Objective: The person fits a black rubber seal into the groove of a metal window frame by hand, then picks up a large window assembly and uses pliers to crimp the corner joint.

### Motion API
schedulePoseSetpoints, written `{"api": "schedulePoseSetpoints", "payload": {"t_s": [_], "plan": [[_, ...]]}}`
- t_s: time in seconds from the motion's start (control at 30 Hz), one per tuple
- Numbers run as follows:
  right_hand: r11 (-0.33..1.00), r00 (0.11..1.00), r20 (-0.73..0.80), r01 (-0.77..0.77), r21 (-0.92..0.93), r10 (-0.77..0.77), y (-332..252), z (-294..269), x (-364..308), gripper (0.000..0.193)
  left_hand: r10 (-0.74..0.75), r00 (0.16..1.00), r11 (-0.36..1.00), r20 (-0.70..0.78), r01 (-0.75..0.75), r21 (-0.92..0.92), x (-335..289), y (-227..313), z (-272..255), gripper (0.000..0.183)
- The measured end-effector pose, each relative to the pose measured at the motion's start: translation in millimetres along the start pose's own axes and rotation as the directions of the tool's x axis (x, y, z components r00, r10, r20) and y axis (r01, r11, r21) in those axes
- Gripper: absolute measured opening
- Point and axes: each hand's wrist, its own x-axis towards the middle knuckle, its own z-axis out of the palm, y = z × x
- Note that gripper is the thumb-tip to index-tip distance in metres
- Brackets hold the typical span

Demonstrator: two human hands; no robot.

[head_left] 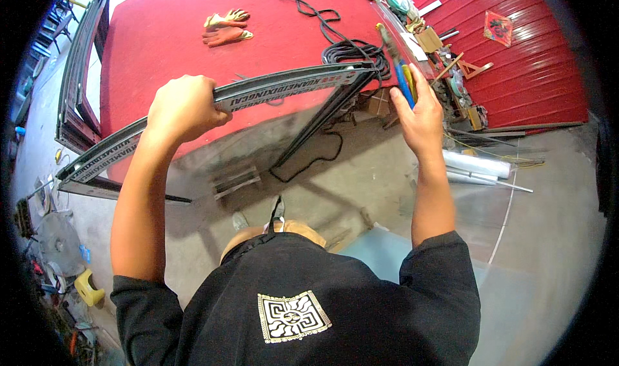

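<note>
A large dark metal window frame (296,85) stands tilted in front of me, its upper bar running from lower left to upper right and printed film along it. My left hand (184,111) is closed over that bar, thumb on the near side. To the right, past the frame's upper right corner, my raised right hand (422,118) holds a slim tool with a blue and yellow handle (405,82). Motion smears the tool, and its kind cannot be made out. It is apart from the frame.
Beyond lies a red-covered table (155,43) bearing work gloves (225,29) and a coiled black cord (354,52). More dark frames (80,76) lean at the left. Assorted parts (429,40) line the table's right side. A yellow stool (88,288) is at lower left.
</note>
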Motion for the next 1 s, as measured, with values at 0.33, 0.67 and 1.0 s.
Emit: {"api": "schedulePoseSetpoints", "payload": {"t_s": [0.33, 0.67, 1.0], "plan": [[0.983, 0.994, 0.108, 0.039, -0.178, -0.020, 6, 11, 13, 0.071, -0.002, 1.000, 0.999, 0.030, 0.000, 0.039, -3, -2, 0, 0.032], [0.951, 0.994, 0.105, 0.005, -0.309, 0.029, 9, 19, 17, 0.077, 0.021, 1.000, 0.999, 0.006, -0.021, 0.035, -3, -1, 0, 0.032], [0.898, 0.969, 0.167, -0.092, -0.431, 0.180, -1, 30, 7, 0.071, 0.038, 0.999, 0.999, -0.009, -0.038, 0.033, -2, 0, 5, 0.030]]}}
